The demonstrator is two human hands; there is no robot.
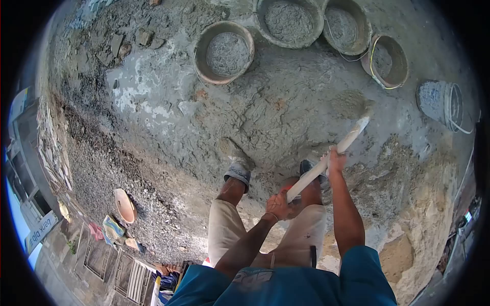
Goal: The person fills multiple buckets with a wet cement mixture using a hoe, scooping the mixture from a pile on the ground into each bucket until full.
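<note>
Left hand with fingers closed around the end of the shovel handle, right hand gripping it higher, shovel blade loaded with wet mortar, buckets beyond

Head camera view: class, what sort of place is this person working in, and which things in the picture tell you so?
Most likely an outdoor building site where mortar is mixed by hand. A spread of wet grey mix covers the ground, filled buckets stand beside it, and both hands grip a long tool handle.
</note>
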